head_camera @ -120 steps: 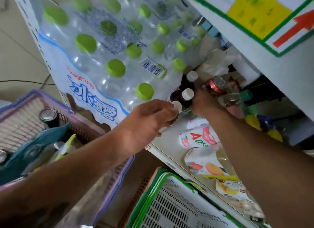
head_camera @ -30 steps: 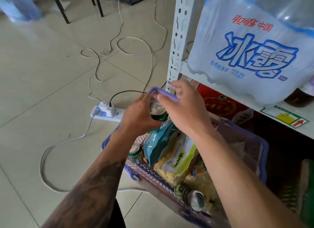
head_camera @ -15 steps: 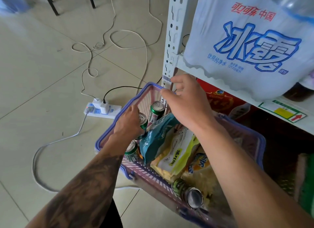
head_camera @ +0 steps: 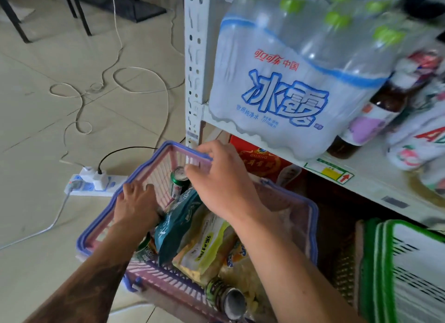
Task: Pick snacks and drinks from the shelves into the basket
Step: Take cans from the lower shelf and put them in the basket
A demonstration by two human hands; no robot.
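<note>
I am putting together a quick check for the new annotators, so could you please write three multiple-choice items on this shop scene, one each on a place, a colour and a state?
1. Where does the shrink-wrapped pack of water bottles sit?
A. on the white shelf
B. in the basket
C. on the floor

2. What colour is the rim of the basket that holds the snacks?
A. green
B. purple
C. red

3. How is the can by the right hand standing?
A. crushed flat
B. upside down
C. upright

Answers: 1 A, it rests on the shelf board; 2 B, the rim is purple over pink walls; 3 C, its top faces up.
</note>
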